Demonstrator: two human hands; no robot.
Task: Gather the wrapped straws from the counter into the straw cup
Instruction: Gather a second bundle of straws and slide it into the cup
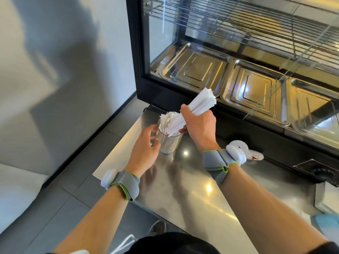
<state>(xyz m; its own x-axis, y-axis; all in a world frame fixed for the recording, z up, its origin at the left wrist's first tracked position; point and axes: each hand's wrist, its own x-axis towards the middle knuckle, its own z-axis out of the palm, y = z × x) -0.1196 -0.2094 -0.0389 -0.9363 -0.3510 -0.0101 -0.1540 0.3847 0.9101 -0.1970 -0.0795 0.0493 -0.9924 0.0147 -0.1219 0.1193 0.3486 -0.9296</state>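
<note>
Right grip (199,125) clamps wrapped straws (200,103) (tilted) into straw cup (169,142).

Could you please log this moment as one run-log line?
right hand: grips straw bundle, lower end in cup | left hand: beside cup | stage: inserting

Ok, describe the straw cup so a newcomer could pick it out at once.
Find the glass display case with steel pans; the steel counter runs in front of it. Near the counter's far left corner stands the cup, beside the left hand. It is the only upright container on the counter, shiny metal, with white wrapped straws sticking out.
</note>
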